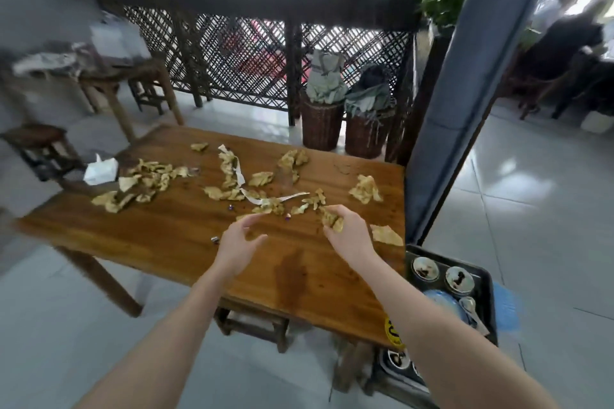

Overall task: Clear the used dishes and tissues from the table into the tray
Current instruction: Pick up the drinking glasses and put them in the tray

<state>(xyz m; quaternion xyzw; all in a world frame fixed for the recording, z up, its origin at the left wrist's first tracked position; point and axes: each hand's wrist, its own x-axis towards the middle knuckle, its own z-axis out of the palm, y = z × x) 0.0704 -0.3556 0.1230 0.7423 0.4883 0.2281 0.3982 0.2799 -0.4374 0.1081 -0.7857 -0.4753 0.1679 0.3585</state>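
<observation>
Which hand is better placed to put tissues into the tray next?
Probably right: the right hand grips a tissue wad and the tray lies on that side. The left hand holds nothing, farther from it.

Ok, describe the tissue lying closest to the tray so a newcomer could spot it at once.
Take the wooden table and follow it to its right edge, beside the black tray. Just right of the right hand, which grips a crumpled wad, lies the yellowish tissue. It is flat and at the edge, whereas the other tissues are crumpled and farther in.
</observation>
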